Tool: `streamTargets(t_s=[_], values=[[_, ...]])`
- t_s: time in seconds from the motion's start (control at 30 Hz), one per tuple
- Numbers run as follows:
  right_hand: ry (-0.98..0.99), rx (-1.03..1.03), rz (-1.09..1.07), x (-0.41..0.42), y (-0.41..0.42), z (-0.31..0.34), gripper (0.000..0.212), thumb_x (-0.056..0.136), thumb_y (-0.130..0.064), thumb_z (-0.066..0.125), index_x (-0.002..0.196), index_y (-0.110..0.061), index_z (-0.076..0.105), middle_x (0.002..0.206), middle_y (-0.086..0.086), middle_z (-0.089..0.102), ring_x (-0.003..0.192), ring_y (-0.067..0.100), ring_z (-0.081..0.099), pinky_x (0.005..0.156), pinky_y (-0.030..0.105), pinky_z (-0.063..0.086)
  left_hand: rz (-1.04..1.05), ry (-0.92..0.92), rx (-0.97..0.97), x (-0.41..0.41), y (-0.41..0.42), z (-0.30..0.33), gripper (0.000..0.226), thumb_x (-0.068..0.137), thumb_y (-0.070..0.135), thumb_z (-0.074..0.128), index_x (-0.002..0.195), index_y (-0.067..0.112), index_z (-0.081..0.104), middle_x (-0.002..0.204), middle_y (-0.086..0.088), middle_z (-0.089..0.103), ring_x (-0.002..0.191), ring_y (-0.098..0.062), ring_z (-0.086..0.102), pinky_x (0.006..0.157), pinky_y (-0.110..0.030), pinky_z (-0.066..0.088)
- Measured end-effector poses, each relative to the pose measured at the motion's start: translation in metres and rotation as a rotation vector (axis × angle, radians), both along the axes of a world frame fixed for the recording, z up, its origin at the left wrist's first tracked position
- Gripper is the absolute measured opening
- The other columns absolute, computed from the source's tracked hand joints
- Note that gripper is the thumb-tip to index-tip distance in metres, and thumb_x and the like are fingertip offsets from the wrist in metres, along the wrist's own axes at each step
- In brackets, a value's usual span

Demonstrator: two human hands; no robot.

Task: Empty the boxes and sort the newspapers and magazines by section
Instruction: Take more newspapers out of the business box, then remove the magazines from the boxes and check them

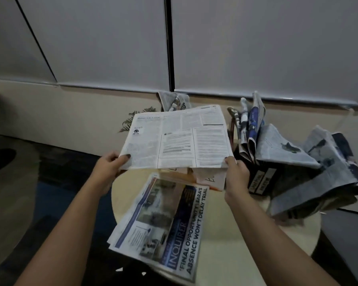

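Pale roller blinds (103, 42) back a small round table (232, 228), on which an Inquirer front section (163, 230) is laid flat at the near edge, probably as the start of one pile. A folded newspaper section (175, 137) is held level above the table, its near corners pinched by the left hand (110, 164) and the right hand (236, 172), apparently so that its page can be read for sorting. At the right, a dark box (260, 180) is seen with unsorted newspapers (310, 162) spilling over it.
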State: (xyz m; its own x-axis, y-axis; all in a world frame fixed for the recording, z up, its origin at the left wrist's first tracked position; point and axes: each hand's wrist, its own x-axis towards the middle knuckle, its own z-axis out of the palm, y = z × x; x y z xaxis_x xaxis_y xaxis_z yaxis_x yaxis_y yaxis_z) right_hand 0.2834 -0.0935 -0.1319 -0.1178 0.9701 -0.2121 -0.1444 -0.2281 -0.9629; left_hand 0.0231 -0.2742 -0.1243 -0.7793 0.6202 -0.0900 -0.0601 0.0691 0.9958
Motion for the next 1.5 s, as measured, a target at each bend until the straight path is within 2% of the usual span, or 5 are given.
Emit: streamTargets(t_s=[0.3,0.5,0.7,1.27,1.5], values=[[-0.353,-0.307,0.208,0.06,-0.03,-0.132,0.021,0.09,-0.002,0.059,0.107,-0.001,0.048,0.114,0.025,0.059,0.095,0.037,0.065,0.063,0.034,0.055,-0.171,-0.33,-0.625,0.058,-0.062,-0.115,0.098,0.08,-0.009,0.069,0.152,0.025,0.012,0.133,-0.018,0.051,0.105,-0.033,0.06,0.074,-0.042,0.056],[-0.356,-0.296,0.239,0.07,-0.022,-0.133,0.048,0.09,0.003,0.057,0.133,-0.005,0.037,0.121,0.027,0.056,0.091,0.035,0.066,0.058,0.03,0.054,-0.206,-0.284,-0.757,0.068,-0.058,-0.124,0.06,0.082,0.01,0.074,0.135,0.013,0.046,0.118,-0.005,0.064,0.098,-0.02,0.065,0.066,-0.031,0.057],[-0.378,-0.322,0.223,0.069,-0.032,-0.134,0.015,0.091,0.006,0.052,0.104,-0.001,0.052,0.11,0.027,0.063,0.087,0.034,0.068,0.057,0.03,0.054,-0.238,-0.301,-0.858,0.066,-0.063,-0.12,0.024,0.085,0.005,0.069,0.108,0.012,0.062,0.108,-0.004,0.068,0.092,-0.016,0.066,0.059,-0.025,0.057],[-0.107,-0.403,0.537,0.055,-0.057,-0.122,0.012,0.096,-0.02,0.057,0.108,-0.019,0.057,0.09,0.003,0.074,0.08,0.021,0.07,0.055,0.027,0.053,-0.289,-0.558,-0.614,0.081,-0.075,-0.127,0.042,0.08,-0.007,0.07,0.118,0.008,0.059,0.105,-0.008,0.074,0.097,-0.023,0.071,0.074,-0.036,0.061],[-0.105,-0.469,0.497,0.048,-0.057,-0.136,0.03,0.091,0.012,0.043,0.104,-0.01,0.059,0.093,0.007,0.073,0.088,0.026,0.068,0.057,0.029,0.057,-0.348,-0.37,-0.727,0.085,-0.059,-0.124,0.044,0.079,0.017,0.079,0.117,0.019,0.057,0.101,-0.005,0.075,0.089,-0.023,0.073,0.072,-0.039,0.061]])
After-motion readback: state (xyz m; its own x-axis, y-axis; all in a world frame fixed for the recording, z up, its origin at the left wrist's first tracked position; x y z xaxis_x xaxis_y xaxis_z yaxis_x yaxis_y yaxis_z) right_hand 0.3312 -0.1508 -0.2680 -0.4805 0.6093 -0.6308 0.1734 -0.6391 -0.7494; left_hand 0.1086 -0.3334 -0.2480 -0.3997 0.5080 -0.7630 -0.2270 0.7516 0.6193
